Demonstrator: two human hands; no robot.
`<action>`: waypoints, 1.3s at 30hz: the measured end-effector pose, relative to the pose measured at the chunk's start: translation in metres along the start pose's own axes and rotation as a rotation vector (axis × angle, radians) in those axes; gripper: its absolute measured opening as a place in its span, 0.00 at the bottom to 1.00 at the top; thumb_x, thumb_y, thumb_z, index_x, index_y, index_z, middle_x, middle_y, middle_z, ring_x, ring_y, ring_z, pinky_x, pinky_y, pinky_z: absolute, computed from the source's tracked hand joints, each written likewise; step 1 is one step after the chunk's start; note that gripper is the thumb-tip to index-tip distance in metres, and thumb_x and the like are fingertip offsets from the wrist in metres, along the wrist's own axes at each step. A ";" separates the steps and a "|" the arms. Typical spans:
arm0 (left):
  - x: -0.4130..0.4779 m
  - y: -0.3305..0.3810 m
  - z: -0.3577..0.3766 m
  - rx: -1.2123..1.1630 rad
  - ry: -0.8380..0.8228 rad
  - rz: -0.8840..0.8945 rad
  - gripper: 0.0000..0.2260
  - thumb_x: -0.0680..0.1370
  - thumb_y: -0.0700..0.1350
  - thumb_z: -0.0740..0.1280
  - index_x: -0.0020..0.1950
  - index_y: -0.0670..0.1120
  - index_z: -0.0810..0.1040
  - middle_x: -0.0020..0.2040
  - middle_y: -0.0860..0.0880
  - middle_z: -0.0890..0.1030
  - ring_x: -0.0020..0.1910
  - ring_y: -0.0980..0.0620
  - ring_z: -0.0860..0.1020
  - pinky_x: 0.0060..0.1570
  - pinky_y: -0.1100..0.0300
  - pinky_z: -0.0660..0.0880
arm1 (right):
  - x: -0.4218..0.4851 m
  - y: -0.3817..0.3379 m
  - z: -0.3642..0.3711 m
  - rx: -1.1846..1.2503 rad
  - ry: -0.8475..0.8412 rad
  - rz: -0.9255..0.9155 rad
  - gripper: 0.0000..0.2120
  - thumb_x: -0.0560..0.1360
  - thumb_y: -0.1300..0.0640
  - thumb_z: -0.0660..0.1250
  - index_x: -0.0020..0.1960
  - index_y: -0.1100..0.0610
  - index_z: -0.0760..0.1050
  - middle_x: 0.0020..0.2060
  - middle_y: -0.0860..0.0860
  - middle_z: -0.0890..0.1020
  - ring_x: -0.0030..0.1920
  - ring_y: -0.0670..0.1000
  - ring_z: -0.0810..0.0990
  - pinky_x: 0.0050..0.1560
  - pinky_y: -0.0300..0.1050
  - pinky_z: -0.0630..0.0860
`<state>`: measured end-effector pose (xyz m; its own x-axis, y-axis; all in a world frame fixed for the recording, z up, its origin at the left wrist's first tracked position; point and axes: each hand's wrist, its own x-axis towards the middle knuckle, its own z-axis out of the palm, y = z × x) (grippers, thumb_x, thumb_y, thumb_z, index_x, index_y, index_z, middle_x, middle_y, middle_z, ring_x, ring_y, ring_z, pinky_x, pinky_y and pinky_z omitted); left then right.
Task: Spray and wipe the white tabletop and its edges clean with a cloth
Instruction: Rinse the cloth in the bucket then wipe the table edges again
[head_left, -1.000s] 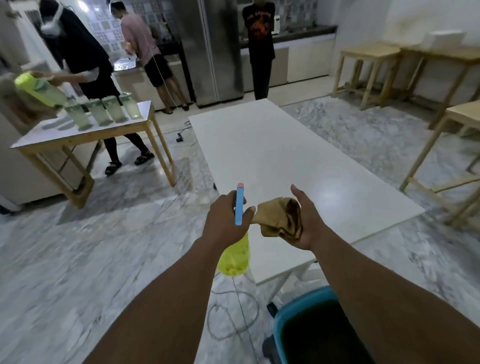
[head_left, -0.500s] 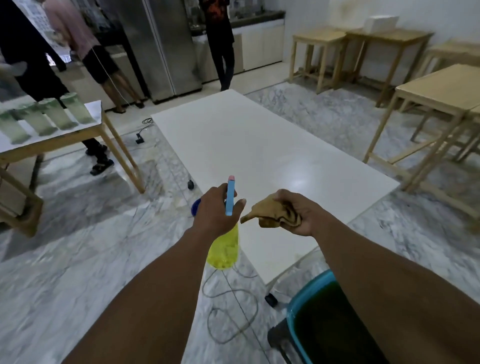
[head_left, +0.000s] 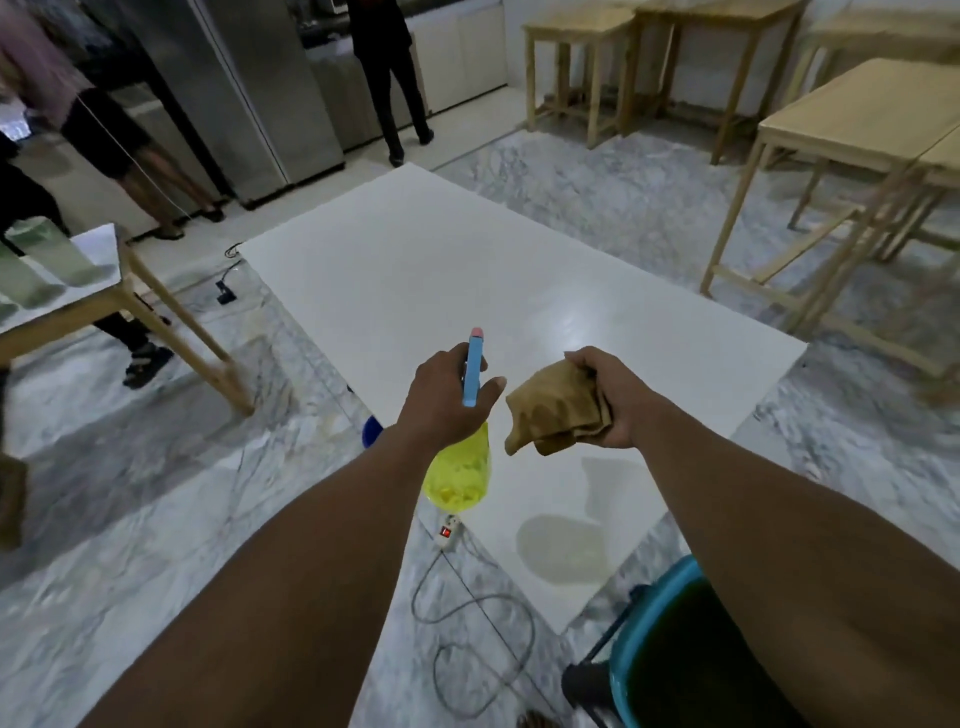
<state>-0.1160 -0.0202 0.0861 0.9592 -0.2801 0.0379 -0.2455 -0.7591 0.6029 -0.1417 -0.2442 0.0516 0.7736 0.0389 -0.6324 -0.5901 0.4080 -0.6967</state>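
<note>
— Where is the cloth?

— The brown cloth (head_left: 558, 410) is bunched up in the right hand (head_left: 613, 397). The fingers and thumb are curled round it and hold it in the air above the near part of the white tabletop (head_left: 415, 280). It does not touch the surface.

— And the other hand?

— The left hand (head_left: 441, 395) grips the spray bottle (head_left: 460, 475) at its neck. The blue head points away from the person, along the tabletop. The yellow body hangs below the hand, over the near left edge. I cannot tell if a finger presses the trigger.

— How does the tabletop look?

— Long and white, with a soft shine in the middle. Near the closest corner there are darker patches (head_left: 563, 553); I cannot tell if they are wet marks or shadows.

— What is around it?

— On the marble floor (head_left: 130, 493), just below the bottle, lies a power strip (head_left: 449, 530) with a red switch, and its cable (head_left: 415, 597) makes loops. A blue bucket (head_left: 641, 618) is at the lower right, near the closest corner. To the right stand bare wooden tables (head_left: 852, 104). To the left a smaller table (head_left: 78, 317) carries green containers (head_left: 57, 254). Far behind are a steel refrigerator (head_left: 270, 93) and people (head_left: 387, 78) standing near it.
</note>
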 end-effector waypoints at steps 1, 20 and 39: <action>0.008 0.001 0.004 0.000 -0.020 0.010 0.16 0.81 0.56 0.72 0.61 0.46 0.78 0.49 0.43 0.86 0.50 0.44 0.83 0.52 0.54 0.76 | 0.005 -0.002 -0.004 -0.002 0.002 -0.002 0.25 0.70 0.43 0.72 0.60 0.59 0.77 0.52 0.60 0.85 0.52 0.62 0.84 0.58 0.60 0.78; 0.083 -0.023 0.091 -0.176 -0.415 0.477 0.18 0.80 0.55 0.73 0.62 0.45 0.80 0.47 0.50 0.78 0.44 0.51 0.76 0.49 0.59 0.70 | 0.002 0.068 -0.026 -0.012 0.636 0.057 0.11 0.76 0.60 0.65 0.56 0.64 0.77 0.50 0.66 0.82 0.46 0.67 0.84 0.46 0.63 0.82; 0.051 -0.055 0.128 -0.305 -0.454 0.621 0.14 0.80 0.52 0.74 0.60 0.44 0.80 0.52 0.46 0.81 0.41 0.48 0.79 0.45 0.56 0.76 | 0.038 0.215 -0.018 -0.946 0.831 0.019 0.30 0.79 0.61 0.59 0.78 0.45 0.59 0.78 0.49 0.60 0.79 0.56 0.54 0.77 0.57 0.56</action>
<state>-0.0717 -0.0678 -0.0472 0.4957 -0.8556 0.1490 -0.6003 -0.2135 0.7707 -0.2432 -0.1718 -0.1285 0.5872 -0.6873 -0.4276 -0.7998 -0.4113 -0.4372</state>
